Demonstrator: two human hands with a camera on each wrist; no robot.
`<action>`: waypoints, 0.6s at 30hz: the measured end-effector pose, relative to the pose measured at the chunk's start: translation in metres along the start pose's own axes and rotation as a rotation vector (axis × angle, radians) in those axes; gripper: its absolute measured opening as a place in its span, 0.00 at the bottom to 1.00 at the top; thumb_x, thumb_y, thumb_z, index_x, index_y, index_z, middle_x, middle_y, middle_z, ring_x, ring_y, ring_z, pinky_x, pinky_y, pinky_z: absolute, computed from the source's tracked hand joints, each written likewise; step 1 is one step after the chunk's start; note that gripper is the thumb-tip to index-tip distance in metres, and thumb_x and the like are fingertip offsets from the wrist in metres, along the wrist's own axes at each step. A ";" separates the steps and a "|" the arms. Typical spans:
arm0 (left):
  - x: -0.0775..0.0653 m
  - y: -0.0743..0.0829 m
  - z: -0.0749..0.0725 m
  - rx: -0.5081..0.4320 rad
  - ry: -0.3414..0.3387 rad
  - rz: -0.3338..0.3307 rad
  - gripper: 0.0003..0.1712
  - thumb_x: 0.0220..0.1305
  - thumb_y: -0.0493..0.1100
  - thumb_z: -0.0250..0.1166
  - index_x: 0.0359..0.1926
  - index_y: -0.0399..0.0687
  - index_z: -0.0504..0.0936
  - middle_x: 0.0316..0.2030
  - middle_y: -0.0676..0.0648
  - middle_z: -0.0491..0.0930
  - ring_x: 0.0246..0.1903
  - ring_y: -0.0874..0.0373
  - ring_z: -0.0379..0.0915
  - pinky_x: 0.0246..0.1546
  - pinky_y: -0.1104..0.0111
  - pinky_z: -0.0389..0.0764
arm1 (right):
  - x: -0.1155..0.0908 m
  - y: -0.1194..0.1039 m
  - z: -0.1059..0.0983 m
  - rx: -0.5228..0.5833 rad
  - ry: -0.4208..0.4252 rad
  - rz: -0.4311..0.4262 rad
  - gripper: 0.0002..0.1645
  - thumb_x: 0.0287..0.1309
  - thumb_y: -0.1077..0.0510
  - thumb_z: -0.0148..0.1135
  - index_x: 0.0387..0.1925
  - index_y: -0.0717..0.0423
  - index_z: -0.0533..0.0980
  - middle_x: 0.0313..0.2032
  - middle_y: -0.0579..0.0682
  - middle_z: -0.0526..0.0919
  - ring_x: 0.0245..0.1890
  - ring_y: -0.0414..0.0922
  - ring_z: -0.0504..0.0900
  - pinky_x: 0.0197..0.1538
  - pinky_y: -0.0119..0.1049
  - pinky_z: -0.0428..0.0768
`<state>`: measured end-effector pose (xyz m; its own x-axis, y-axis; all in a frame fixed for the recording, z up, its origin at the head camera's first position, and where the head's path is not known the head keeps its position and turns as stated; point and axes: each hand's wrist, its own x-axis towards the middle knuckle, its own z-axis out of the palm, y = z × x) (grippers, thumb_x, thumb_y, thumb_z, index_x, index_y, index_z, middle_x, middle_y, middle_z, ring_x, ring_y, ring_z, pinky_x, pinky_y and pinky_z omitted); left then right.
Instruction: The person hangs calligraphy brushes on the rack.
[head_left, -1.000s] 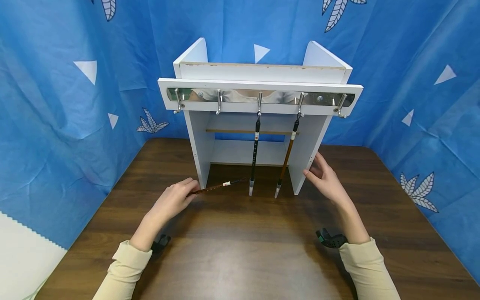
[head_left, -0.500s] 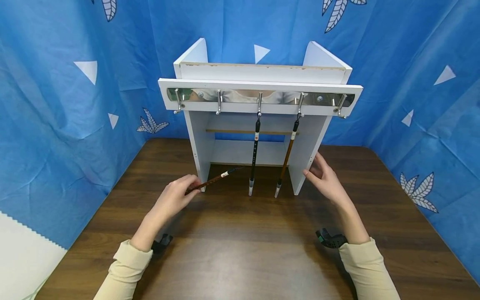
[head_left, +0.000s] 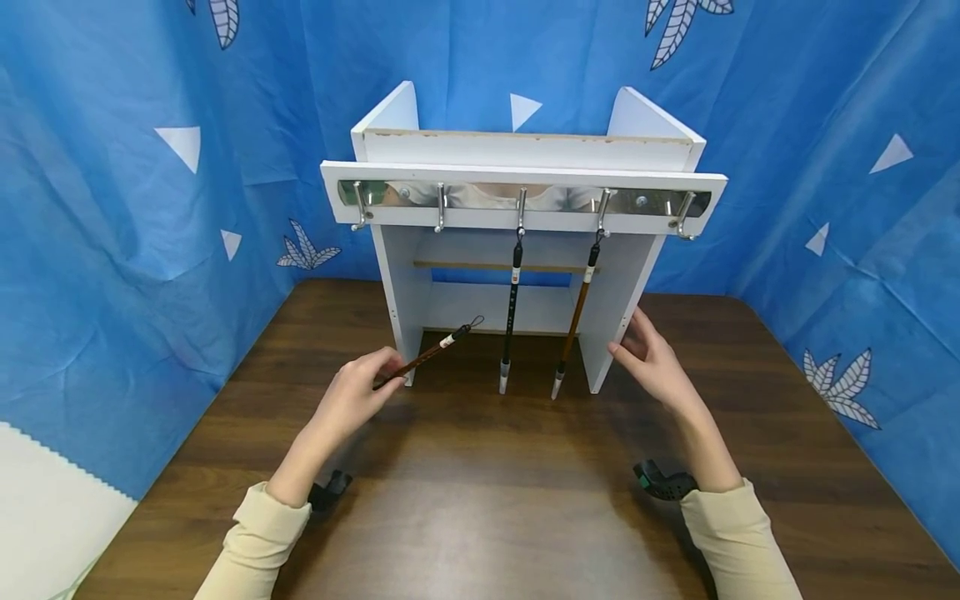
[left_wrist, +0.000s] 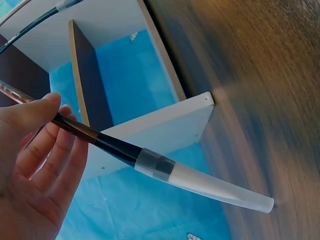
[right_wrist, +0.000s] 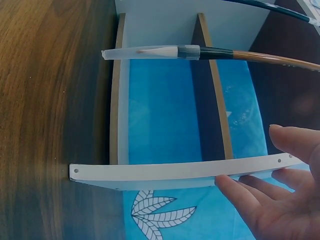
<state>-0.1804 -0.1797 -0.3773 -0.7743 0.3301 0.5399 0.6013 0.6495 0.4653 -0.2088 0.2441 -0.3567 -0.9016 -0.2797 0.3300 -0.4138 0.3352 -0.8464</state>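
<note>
My left hand (head_left: pixel 356 392) pinches a calligraphy brush (head_left: pixel 431 353) between thumb and fingers, beside the front of the left side panel. In the left wrist view its pale bristles lie inside a clear cap (left_wrist: pixel 220 189), low and pointing away from the palm. The brush's black cord loop (head_left: pixel 477 320) rises toward the middle in the head view. My right hand (head_left: pixel 651 360) is at the right side panel (head_left: pixel 615 312), thumb toward the inner side and relaxed fingers along the outer side. A black brush (head_left: pixel 512 304) and a brown brush (head_left: pixel 577 312) hang capped from metal hooks.
A white shelf unit (head_left: pixel 525 152) stands at the back of the dark wooden table (head_left: pixel 480 500). Its front rail (head_left: pixel 450 169) carries a mirrored strip with several hooks. A blue patterned curtain (head_left: pixel 247 142) encloses the table's back and sides.
My left hand has tilted the brush so its loop end is higher, and the loop now shows clearly of the black brush. The right hand stays at the panel. The head view shifts slightly.
</note>
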 end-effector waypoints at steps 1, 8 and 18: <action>0.000 0.000 0.000 -0.002 0.005 -0.003 0.13 0.50 0.28 0.70 0.35 0.44 0.78 0.30 0.50 0.80 0.30 0.57 0.78 0.29 0.60 0.81 | 0.000 0.000 0.000 -0.001 -0.001 -0.001 0.44 0.65 0.65 0.54 0.74 0.50 0.42 0.68 0.66 0.51 0.60 0.68 0.60 0.51 0.56 0.68; -0.003 0.003 0.002 -0.035 0.042 -0.009 0.15 0.49 0.27 0.70 0.35 0.44 0.76 0.30 0.50 0.79 0.27 0.59 0.76 0.27 0.62 0.80 | -0.004 0.000 0.002 -0.014 -0.010 0.017 0.45 0.64 0.65 0.55 0.74 0.49 0.42 0.68 0.66 0.50 0.59 0.68 0.61 0.50 0.57 0.69; 0.004 0.005 0.001 -0.137 0.094 0.002 0.16 0.49 0.26 0.70 0.35 0.44 0.75 0.28 0.51 0.78 0.27 0.59 0.77 0.27 0.68 0.81 | 0.000 0.000 0.001 -0.042 0.007 0.010 0.45 0.64 0.64 0.55 0.74 0.48 0.43 0.68 0.67 0.50 0.59 0.69 0.60 0.51 0.59 0.68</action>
<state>-0.1805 -0.1747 -0.3733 -0.7549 0.2618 0.6014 0.6294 0.5472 0.5518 -0.2085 0.2436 -0.3572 -0.9065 -0.2695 0.3250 -0.4097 0.3758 -0.8312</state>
